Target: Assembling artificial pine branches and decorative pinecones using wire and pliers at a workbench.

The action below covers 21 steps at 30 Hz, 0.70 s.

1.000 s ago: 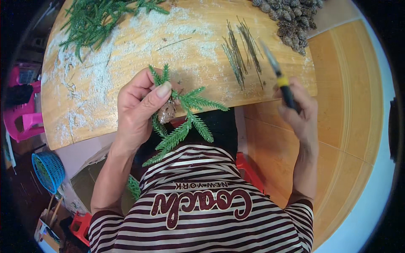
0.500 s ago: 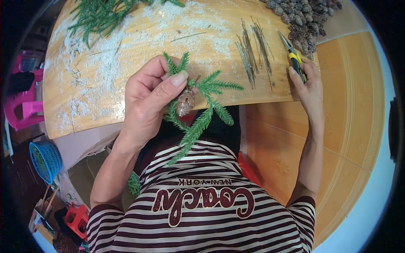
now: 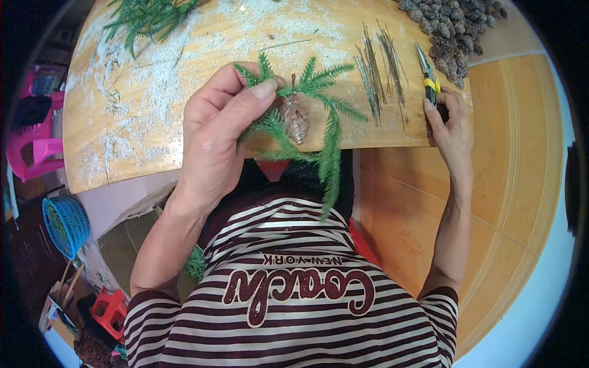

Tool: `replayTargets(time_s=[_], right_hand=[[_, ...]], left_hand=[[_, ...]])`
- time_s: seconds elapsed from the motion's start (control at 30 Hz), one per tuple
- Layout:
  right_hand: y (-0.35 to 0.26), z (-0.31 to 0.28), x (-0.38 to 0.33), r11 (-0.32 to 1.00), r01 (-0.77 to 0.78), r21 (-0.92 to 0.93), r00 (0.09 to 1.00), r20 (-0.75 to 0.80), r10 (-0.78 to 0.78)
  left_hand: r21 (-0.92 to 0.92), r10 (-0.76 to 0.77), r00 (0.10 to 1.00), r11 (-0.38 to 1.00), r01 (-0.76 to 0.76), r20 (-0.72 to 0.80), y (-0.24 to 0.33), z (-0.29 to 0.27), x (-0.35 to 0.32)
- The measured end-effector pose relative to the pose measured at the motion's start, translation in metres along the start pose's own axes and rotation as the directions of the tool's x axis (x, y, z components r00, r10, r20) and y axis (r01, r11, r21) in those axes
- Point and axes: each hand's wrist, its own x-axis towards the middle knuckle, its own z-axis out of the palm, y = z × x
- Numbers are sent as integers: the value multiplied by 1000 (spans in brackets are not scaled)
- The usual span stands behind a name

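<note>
Between the thumb and fingers of my left hand is an artificial green sprig, raised over the table's near edge. A brown pine cone hangs at the sprig's middle, with a thin dark stub of wire or stem above it. At the table's right corner, my right hand is closed round the handles of yellow-and-black pliers. The pliers' jaws point away from me, toward the far side, and lie on or just over the tabletop.
Several thin wires lie left of the pliers. A pile of pine cones sits at the far right, and more green sprigs at the far left. White flakes dust the wooden table. A blue basket stands at lower left.
The sprig has turned in my left hand, and its cone and hanging branch have swung right and slightly up. My right hand stays on the pliers. The view has shifted slightly.
</note>
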Motion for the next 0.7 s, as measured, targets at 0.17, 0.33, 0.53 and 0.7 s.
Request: replayTargets(time_s=[0.17,0.33,0.53,0.7], right_hand=[[-12,-4,0,967,217,-130,924,-293,-247],[-66,-29,-7,939,114,324,951,-310,-9],[-138,-30,-10,786,364,499,931,-214,-295],[-160,-10,-6,791,367,489,927,-122,-355]], left_hand=[[38,9,1000,999,-8,-14,0,1,-2],[83,67,998,994,-66,-9,-2,2,-3],[155,145,987,976,-154,68,-5,6,-7],[151,141,986,977,-152,83,-4,4,-9]])
